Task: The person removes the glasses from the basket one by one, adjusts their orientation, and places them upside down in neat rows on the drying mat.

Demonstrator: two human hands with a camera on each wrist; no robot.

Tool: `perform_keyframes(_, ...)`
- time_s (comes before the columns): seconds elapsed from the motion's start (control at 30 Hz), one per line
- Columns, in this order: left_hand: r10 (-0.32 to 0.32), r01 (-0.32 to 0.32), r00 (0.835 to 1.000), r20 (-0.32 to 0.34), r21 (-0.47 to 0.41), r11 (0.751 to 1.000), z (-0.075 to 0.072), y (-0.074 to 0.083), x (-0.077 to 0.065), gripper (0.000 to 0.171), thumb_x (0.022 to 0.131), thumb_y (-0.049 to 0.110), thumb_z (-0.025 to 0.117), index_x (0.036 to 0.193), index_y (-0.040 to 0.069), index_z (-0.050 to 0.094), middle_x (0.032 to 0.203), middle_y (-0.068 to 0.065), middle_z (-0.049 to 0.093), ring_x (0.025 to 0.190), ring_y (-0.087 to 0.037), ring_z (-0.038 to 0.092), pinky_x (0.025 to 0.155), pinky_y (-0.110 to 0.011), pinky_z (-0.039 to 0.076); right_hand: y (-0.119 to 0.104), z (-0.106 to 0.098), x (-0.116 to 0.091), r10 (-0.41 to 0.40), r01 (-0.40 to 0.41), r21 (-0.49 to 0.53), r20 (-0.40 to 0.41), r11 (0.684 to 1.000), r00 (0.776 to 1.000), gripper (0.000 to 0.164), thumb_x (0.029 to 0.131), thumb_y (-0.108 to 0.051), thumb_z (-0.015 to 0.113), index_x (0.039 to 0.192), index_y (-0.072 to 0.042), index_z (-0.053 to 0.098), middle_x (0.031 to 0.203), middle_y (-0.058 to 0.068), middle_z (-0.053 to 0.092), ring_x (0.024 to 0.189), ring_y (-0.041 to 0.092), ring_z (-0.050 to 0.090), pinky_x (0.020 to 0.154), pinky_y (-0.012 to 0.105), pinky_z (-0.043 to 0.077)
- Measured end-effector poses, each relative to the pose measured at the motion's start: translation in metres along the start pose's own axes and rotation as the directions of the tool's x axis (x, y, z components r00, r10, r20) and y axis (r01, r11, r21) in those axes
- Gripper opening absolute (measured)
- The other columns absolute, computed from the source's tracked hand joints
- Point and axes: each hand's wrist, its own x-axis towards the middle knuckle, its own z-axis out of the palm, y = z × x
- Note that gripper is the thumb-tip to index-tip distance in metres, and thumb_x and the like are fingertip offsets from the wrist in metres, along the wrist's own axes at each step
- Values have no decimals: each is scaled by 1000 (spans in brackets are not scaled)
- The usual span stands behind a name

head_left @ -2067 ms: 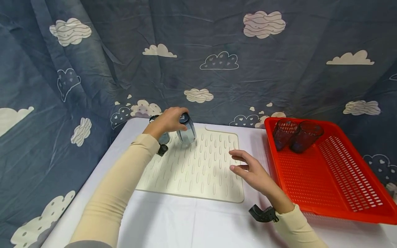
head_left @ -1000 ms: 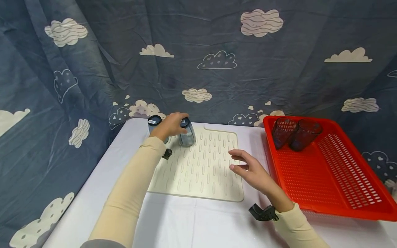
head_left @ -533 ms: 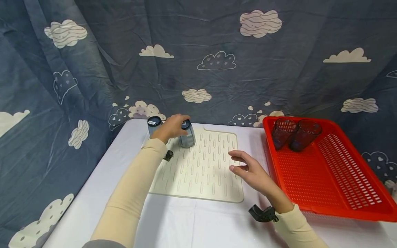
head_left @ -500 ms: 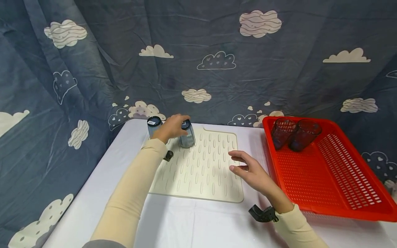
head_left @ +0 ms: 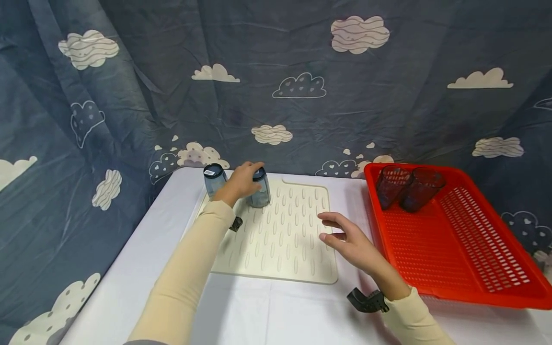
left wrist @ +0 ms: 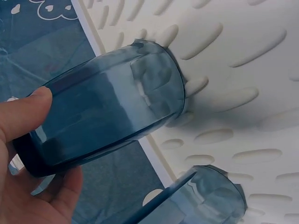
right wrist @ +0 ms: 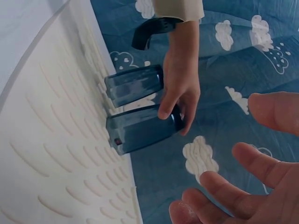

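Note:
My left hand [head_left: 240, 183] grips a blue-tinted drinking glass [head_left: 260, 195] by its dark base, thumb on one side and fingers on the other. That glass is upside down, its rim down at the cream ridged drying mat [head_left: 280, 230], as the left wrist view shows [left wrist: 112, 102]. To its left a second matching glass [head_left: 214, 181] stands inverted on the mat, partly hidden by the left hand in the head view. Over the mat's right edge hovers my right hand [head_left: 351, 242], fingers spread and loosely bent, holding nothing.
At the right stands a red perforated plastic basket [head_left: 431, 254]. Two more glasses, one [head_left: 391, 186] beside the other [head_left: 420, 189], lean in its back left corner. A cloud-patterned cloth [head_left: 302, 124] hangs behind the white-covered table [head_left: 241, 311].
The gripped glass has come down slightly and stands straighter on the mat. My left hand has shifted a little right and down, exposing more of the other glass. The right hand stays put.

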Motion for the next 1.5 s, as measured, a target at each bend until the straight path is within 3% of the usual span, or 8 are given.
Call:
perform_keyframes(0.2, 1, -1, 1000, -25, -19, 1000, 2, 1, -1, 68, 96, 19, 64, 156, 22, 31, 158, -16, 34, 141, -41, 39, 110, -53, 43, -3, -2, -3, -19, 20, -17, 3, 1000, 1000, 48, 96, -21, 65, 138, -5, 50, 144, 18, 53, 131, 40, 52, 103, 57, 48)
perform_keyframes(0.33, -3, 3, 1000, -16, -23, 1000, 2, 2, -2, 69, 96, 20, 63, 156, 24, 30, 158, -16, 34, 142, -41, 39, 109, -54, 43, -6, -5, -7, -12, 12, -40, 0, 999, 1000, 48, 95, -21, 65, 138, -6, 51, 143, 17, 54, 129, 39, 53, 101, 51, 51)
perform_keyframes(0.67, -8, 10, 1000, -30, 72, 997, 2, 5, -8, 70, 98, 24, 61, 158, 22, 25, 161, -13, 30, 143, -39, 39, 107, -54, 45, -14, -17, -15, -89, 91, -87, 24, 992, 996, 47, 96, -21, 65, 138, -7, 51, 140, 15, 56, 125, 33, 56, 98, 41, 54)
perform_keyframes(0.93, 8, -7, 1000, -15, 83, 997, -2, 5, -13, 73, 97, 27, 62, 159, 18, 23, 164, -13, 25, 145, -40, 35, 110, -56, 42, -17, -25, -25, -89, 90, -116, 21, 989, 996, 47, 95, -21, 65, 138, -8, 52, 139, 15, 57, 124, 33, 58, 96, 34, 54)
perform_keyframes(1.1, 40, -30, 994, -100, 99, 995, -9, 7, -21, 69, 96, 27, 63, 155, 11, 32, 163, -18, 26, 147, -42, 31, 115, -57, 37, -19, -31, -30, -86, 85, -128, 3, 988, 996, 47, 96, -21, 65, 139, -9, 52, 138, 14, 59, 122, 30, 59, 95, 31, 55)
perform_keyframes(1.23, 111, -86, 961, -254, 107, 991, -12, 10, -33, 59, 97, 23, 63, 149, 7, 42, 159, -18, 34, 145, -40, 35, 114, -56, 38, -22, -37, -34, -87, 84, -141, -18, 987, 996, 48, 95, -21, 66, 139, -10, 52, 137, 13, 60, 120, 28, 59, 93, 25, 55)
perform_keyframes(1.43, 176, -237, 844, -506, -59, 970, -5, 16, -59, 44, 95, 16, 64, 137, 6, 57, 146, -14, 53, 137, -34, 48, 113, -51, 41, -22, -45, -38, -125, 117, -173, -34, 978, 992, 48, 95, -20, 67, 140, -13, 51, 137, 10, 60, 116, 0, 56, 93, 21, 54)
perform_keyframes(1.5, 188, -293, 823, -537, -117, 949, 0, 18, -70, 42, 94, 15, 65, 134, 5, 59, 142, -15, 56, 135, -34, 51, 112, -51, 42, -22, -47, -41, -152, 142, -175, -41, 974, 988, 48, 94, -18, 67, 139, -14, 52, 135, 9, 60, 112, -9, 54, 91, 21, 54)
